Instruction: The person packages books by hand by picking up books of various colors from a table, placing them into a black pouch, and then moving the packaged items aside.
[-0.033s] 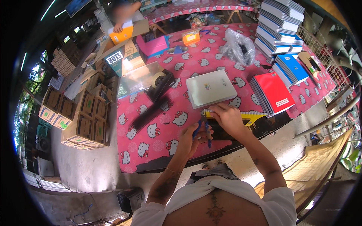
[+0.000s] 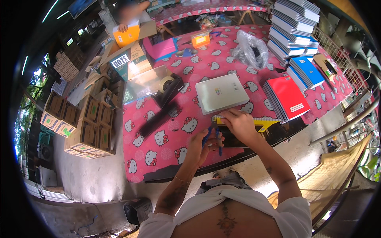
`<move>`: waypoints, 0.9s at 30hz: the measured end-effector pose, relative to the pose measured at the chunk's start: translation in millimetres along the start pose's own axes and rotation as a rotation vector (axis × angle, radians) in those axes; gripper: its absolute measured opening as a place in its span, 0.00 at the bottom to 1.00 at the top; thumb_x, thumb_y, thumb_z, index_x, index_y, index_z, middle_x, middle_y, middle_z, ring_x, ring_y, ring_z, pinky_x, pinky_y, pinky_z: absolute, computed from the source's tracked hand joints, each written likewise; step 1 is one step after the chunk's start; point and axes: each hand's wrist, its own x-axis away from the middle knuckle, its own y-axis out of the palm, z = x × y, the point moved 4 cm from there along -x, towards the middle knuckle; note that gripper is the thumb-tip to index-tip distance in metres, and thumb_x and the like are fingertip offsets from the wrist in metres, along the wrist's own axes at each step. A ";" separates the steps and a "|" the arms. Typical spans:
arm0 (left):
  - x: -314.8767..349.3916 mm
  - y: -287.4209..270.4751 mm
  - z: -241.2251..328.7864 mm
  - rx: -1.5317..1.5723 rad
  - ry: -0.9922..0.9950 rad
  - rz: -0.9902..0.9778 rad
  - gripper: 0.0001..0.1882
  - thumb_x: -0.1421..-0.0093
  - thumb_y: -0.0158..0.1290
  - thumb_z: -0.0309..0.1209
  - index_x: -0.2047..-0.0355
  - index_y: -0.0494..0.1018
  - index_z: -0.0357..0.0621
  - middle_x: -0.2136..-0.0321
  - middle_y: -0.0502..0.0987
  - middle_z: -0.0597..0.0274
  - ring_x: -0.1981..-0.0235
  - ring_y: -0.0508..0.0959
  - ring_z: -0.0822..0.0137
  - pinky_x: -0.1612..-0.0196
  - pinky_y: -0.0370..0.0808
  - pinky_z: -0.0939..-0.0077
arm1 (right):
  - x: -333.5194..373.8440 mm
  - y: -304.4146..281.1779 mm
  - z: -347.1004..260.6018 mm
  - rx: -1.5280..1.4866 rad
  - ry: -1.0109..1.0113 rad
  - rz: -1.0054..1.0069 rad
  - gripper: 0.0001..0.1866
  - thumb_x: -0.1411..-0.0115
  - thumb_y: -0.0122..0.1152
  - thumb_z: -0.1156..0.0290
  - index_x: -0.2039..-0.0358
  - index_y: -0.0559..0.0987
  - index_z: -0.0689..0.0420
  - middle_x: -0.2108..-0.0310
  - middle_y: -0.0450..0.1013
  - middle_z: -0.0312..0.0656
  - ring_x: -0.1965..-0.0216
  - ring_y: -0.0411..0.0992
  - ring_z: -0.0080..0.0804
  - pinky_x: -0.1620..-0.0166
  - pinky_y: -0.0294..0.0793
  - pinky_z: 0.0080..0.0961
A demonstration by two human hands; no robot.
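My left hand (image 2: 202,144) is closed around blue-handled pliers (image 2: 207,137), their jaws up against the left end of a yellow spiral notebook (image 2: 264,126). The notebook stands on its edge at the table's near side, its coil uppermost. At the same end of the coil, my right hand (image 2: 240,125) pinches with thumb and fingers; my fingers hide whatever lies between them. Just beyond my hands lies a pale spiral notebook or cover stack (image 2: 221,93). A pile of red spiral notebooks (image 2: 287,97) sits to the right of the yellow one.
Blue notebooks (image 2: 307,71) and a tall notebook stack (image 2: 291,33) stand far right, near a clear plastic bag (image 2: 252,49). A black tape dispenser (image 2: 170,89) is left of centre. Cartons (image 2: 91,131) fill the left floor. Across the table a co-worker's hand (image 2: 122,28) holds an orange-yellow notebook (image 2: 127,36).
My hands and the pliers stay in place. The co-worker's hand and orange-yellow notebook have shifted very slightly to the left.
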 end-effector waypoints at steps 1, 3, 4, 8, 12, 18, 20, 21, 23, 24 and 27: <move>-0.1 0.3 0.7 0.000 0.000 -0.002 0.20 0.31 0.46 0.38 0.52 0.71 0.31 0.59 0.79 0.43 0.58 0.83 0.51 0.58 0.81 0.56 | -0.1 0.5 -0.6 0.010 0.009 -0.013 0.10 0.46 0.67 0.67 0.64 0.79 0.52 0.68 0.76 0.38 0.66 0.78 0.41 0.64 0.78 0.37; -0.2 1.1 1.9 -0.012 -0.005 0.005 0.21 0.31 0.46 0.40 0.52 0.71 0.30 0.60 0.79 0.44 0.58 0.82 0.52 0.58 0.81 0.56 | -0.1 0.9 -1.0 0.021 0.018 -0.025 0.09 0.46 0.67 0.67 0.64 0.79 0.52 0.68 0.76 0.38 0.67 0.78 0.41 0.64 0.78 0.37; -1.1 -1.7 1.4 -0.010 -0.002 0.007 0.21 0.31 0.46 0.40 0.52 0.71 0.30 0.60 0.79 0.44 0.58 0.82 0.52 0.58 0.81 0.56 | -0.4 1.3 -1.7 0.022 0.018 -0.025 0.09 0.46 0.67 0.67 0.65 0.79 0.52 0.69 0.75 0.38 0.67 0.78 0.41 0.64 0.78 0.37; 4.5 10.7 22.9 -0.797 0.380 0.105 0.17 0.34 0.51 0.34 0.50 0.73 0.34 0.58 0.78 0.50 0.59 0.81 0.53 0.57 0.79 0.62 | 1.2 0.2 -2.4 0.040 -0.003 -0.026 0.08 0.46 0.67 0.66 0.66 0.78 0.51 0.69 0.75 0.37 0.67 0.78 0.42 0.64 0.78 0.37; -18.8 -33.9 19.3 -0.774 0.293 0.007 0.20 0.40 0.57 0.28 0.46 0.75 0.42 0.60 0.75 0.53 0.60 0.77 0.51 0.56 0.75 0.62 | 3.7 -10.7 6.5 0.049 0.019 -0.069 0.13 0.47 0.68 0.64 0.60 0.80 0.49 0.66 0.75 0.38 0.64 0.78 0.41 0.59 0.77 0.39; -11.3 -136.7 -18.8 -1.998 0.670 0.459 0.24 0.41 0.58 0.29 0.44 0.72 0.39 0.52 0.73 0.46 0.52 0.74 0.51 0.50 0.71 0.55 | 28.5 -138.2 76.9 0.102 0.211 0.248 0.21 0.41 0.66 0.61 0.50 0.78 0.57 0.52 0.75 0.53 0.54 0.75 0.52 0.51 0.72 0.43; -28.1 -49.3 1.4 -1.827 0.971 0.412 0.24 0.40 0.58 0.31 0.44 0.71 0.39 0.50 0.73 0.46 0.49 0.73 0.51 0.48 0.70 0.52 | 61.4 -179.4 155.3 0.102 0.465 0.430 0.17 0.36 0.60 0.63 0.52 0.79 0.62 0.55 0.76 0.56 0.54 0.75 0.57 0.52 0.73 0.43; -23.3 7.1 12.8 -1.625 1.209 0.400 0.24 0.40 0.58 0.32 0.44 0.71 0.39 0.48 0.73 0.47 0.46 0.72 0.51 0.46 0.70 0.50 | 81.1 -190.2 200.8 0.145 0.592 0.475 0.18 0.34 0.58 0.63 0.51 0.78 0.62 0.54 0.76 0.56 0.52 0.74 0.57 0.51 0.73 0.44; -32.3 111.7 15.1 -1.768 1.170 0.082 0.22 0.40 0.58 0.32 0.46 0.72 0.39 0.50 0.74 0.48 0.48 0.74 0.52 0.48 0.71 0.52 | 117.9 -194.1 287.7 0.167 0.679 0.496 0.18 0.35 0.57 0.63 0.50 0.78 0.62 0.52 0.75 0.56 0.50 0.74 0.57 0.51 0.73 0.44; -38.2 144.9 5.7 -1.907 1.117 -0.186 0.21 0.40 0.58 0.32 0.47 0.73 0.39 0.51 0.75 0.48 0.49 0.76 0.52 0.49 0.73 0.53 | 133.8 -188.3 328.5 0.242 0.698 0.441 0.19 0.36 0.58 0.63 0.48 0.77 0.60 0.52 0.75 0.56 0.51 0.74 0.57 0.52 0.73 0.44; -94.2 150.9 0.7 -1.946 0.634 -0.431 0.22 0.39 0.58 0.31 0.45 0.71 0.39 0.54 0.78 0.48 0.56 0.80 0.52 0.53 0.77 0.60 | 205.5 -184.1 429.4 0.338 0.740 0.372 0.21 0.37 0.59 0.62 0.47 0.77 0.57 0.51 0.74 0.58 0.51 0.75 0.56 0.52 0.74 0.45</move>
